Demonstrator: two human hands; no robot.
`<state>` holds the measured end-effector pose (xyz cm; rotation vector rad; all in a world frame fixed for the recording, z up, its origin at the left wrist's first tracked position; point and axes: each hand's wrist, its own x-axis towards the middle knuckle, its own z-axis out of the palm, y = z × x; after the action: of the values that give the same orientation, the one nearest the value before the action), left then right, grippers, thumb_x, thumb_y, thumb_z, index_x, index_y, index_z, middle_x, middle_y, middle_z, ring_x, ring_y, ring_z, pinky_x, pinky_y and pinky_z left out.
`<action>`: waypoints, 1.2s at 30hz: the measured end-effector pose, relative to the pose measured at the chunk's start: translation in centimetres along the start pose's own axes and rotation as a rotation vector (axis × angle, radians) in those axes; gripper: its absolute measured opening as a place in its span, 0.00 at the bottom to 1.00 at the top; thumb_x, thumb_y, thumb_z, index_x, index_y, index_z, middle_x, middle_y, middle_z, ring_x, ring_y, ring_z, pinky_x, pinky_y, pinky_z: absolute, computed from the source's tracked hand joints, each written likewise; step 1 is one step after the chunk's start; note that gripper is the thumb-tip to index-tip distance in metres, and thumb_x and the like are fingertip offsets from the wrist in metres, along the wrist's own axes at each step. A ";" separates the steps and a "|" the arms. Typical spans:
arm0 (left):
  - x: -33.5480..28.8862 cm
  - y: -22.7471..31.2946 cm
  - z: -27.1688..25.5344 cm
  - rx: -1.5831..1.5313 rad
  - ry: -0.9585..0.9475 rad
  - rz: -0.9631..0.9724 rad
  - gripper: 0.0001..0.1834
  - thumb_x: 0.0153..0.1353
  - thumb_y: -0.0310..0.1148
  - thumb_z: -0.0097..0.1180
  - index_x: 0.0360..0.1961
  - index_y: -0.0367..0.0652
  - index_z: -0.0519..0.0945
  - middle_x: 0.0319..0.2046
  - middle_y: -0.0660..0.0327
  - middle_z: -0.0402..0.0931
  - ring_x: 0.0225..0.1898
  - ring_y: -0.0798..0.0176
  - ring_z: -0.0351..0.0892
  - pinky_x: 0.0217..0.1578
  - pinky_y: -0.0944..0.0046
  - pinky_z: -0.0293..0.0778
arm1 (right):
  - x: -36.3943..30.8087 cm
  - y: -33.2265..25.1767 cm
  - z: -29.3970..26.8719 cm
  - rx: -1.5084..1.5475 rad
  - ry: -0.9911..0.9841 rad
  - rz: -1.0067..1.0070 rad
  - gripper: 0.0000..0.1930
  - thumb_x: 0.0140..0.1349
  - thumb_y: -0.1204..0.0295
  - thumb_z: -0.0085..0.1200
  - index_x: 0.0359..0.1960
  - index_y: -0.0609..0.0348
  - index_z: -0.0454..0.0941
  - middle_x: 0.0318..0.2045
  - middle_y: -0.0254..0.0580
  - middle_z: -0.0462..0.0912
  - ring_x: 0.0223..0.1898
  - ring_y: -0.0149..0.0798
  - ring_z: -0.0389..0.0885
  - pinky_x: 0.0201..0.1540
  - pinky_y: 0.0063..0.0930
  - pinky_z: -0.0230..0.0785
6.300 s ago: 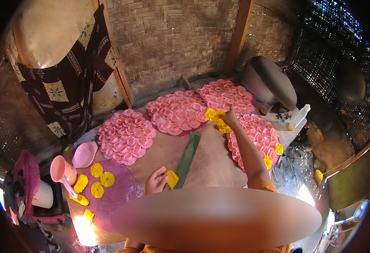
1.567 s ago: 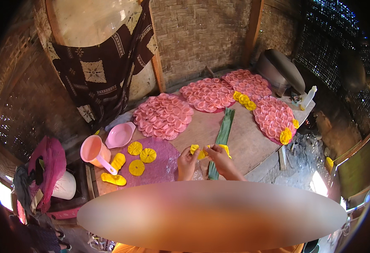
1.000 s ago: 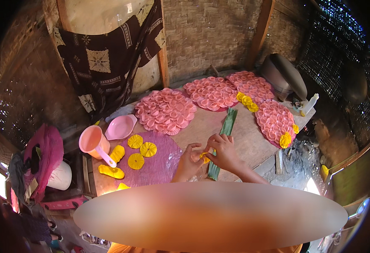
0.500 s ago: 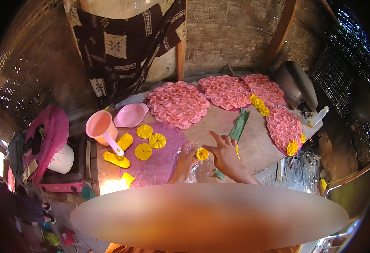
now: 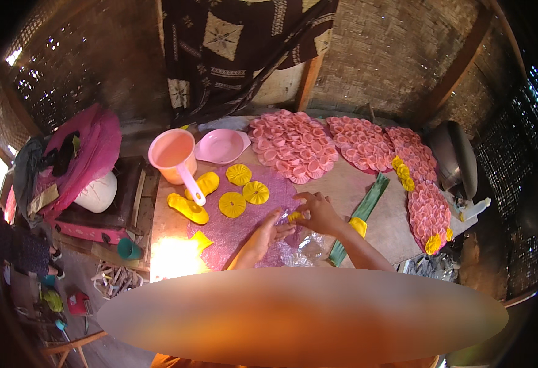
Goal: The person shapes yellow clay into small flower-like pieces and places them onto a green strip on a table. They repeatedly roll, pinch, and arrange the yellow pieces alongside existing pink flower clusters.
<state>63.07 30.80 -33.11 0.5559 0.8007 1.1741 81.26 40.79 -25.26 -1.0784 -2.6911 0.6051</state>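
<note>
My right hand (image 5: pixel 321 216) is closed on a small yellow dough piece (image 5: pixel 294 216), pinching it in the fingertips above the near part of the table. Close by on its left, my left hand (image 5: pixel 265 238) has its fingers stretched out toward the piece. Crumpled clear plastic (image 5: pixel 309 250) lies beneath the hands. Beside the right forearm is a green leaf strip (image 5: pixel 372 199) with a yellow lump (image 5: pixel 358 227) on it. Three round, ridged yellow dough pieces (image 5: pixel 232 205) rest on a purple sheet (image 5: pixel 269 181). Two long yellow dough lumps (image 5: pixel 188 209) lie left of them.
Pink ridged pieces (image 5: pixel 293 146) cover several mats along the back and right. An orange dipper (image 5: pixel 172 156) and a pink bowl (image 5: pixel 222 146) stand at the back left. A large pot (image 5: pixel 451 156) and a white bottle (image 5: pixel 478 207) are far right. A teal cup (image 5: pixel 129 248) stands left.
The view has turned, so the scene sits farther right. The yellow piece, earlier seen face-on between my hands, is now tilted in my right fingertips. My left fingers have straightened.
</note>
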 end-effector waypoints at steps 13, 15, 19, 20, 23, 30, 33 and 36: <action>-7.1 0.4 -5.7 -0.110 0.416 0.282 0.29 0.74 0.48 0.41 0.66 0.40 0.58 0.60 0.43 0.70 0.54 0.51 0.77 0.55 0.53 0.73 | 7.3 -4.9 3.5 -0.247 0.027 -0.524 0.08 0.54 0.66 0.59 0.35 0.41 0.87 0.51 0.33 0.78 0.49 0.46 0.73 0.52 0.44 0.60; -7.2 -0.2 -6.1 -0.134 0.417 0.303 0.28 0.74 0.47 0.42 0.64 0.37 0.60 0.58 0.43 0.71 0.53 0.50 0.77 0.55 0.54 0.74 | 7.3 -4.9 3.7 -0.299 0.056 -0.554 0.09 0.54 0.67 0.58 0.35 0.42 0.87 0.50 0.33 0.78 0.49 0.45 0.73 0.50 0.43 0.61; -6.5 -0.9 -7.0 -0.138 0.437 0.276 0.27 0.74 0.45 0.43 0.63 0.35 0.61 0.56 0.42 0.72 0.51 0.49 0.79 0.54 0.53 0.76 | 7.1 -4.0 4.8 -0.354 0.110 -0.547 0.10 0.53 0.68 0.56 0.36 0.44 0.86 0.50 0.33 0.78 0.48 0.43 0.74 0.48 0.41 0.62; -6.4 -1.0 -7.1 -0.141 0.433 0.281 0.26 0.74 0.45 0.43 0.63 0.35 0.61 0.55 0.42 0.73 0.51 0.49 0.79 0.54 0.53 0.76 | 6.9 -3.7 5.2 -0.348 0.119 -0.545 0.10 0.53 0.68 0.56 0.36 0.45 0.86 0.50 0.33 0.78 0.47 0.43 0.74 0.48 0.40 0.63; -6.3 -1.1 -7.3 -0.139 0.427 0.288 0.26 0.74 0.44 0.43 0.62 0.35 0.62 0.53 0.42 0.74 0.50 0.50 0.80 0.54 0.53 0.76 | 6.2 -3.1 5.9 -0.388 0.170 -0.532 0.10 0.54 0.67 0.58 0.39 0.43 0.84 0.52 0.35 0.78 0.45 0.42 0.76 0.46 0.39 0.64; -6.6 -0.8 -7.1 -0.126 0.413 0.290 0.24 0.74 0.41 0.45 0.61 0.34 0.64 0.52 0.43 0.74 0.50 0.51 0.80 0.53 0.55 0.76 | 4.7 -3.3 6.3 -0.401 0.084 -0.428 0.17 0.54 0.72 0.54 0.48 0.46 0.81 0.56 0.40 0.76 0.47 0.45 0.76 0.48 0.42 0.64; -6.6 -0.7 -7.0 -0.117 0.416 0.284 0.23 0.74 0.41 0.45 0.60 0.34 0.64 0.52 0.43 0.75 0.50 0.52 0.80 0.53 0.56 0.76 | 3.6 -3.8 6.7 -0.429 0.042 -0.361 0.20 0.56 0.73 0.52 0.52 0.48 0.79 0.62 0.44 0.70 0.49 0.48 0.75 0.51 0.43 0.64; -6.5 -0.8 -7.0 -0.116 0.409 0.292 0.24 0.74 0.41 0.46 0.61 0.33 0.64 0.52 0.43 0.74 0.50 0.52 0.80 0.53 0.56 0.76 | 3.2 -4.0 6.5 -0.470 -0.040 -0.275 0.23 0.55 0.75 0.51 0.55 0.44 0.79 0.66 0.45 0.64 0.52 0.49 0.73 0.52 0.46 0.64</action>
<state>56.85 24.24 -36.31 0.3460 1.0116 1.6250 74.48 38.41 -29.36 -0.7582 -3.0228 -0.0596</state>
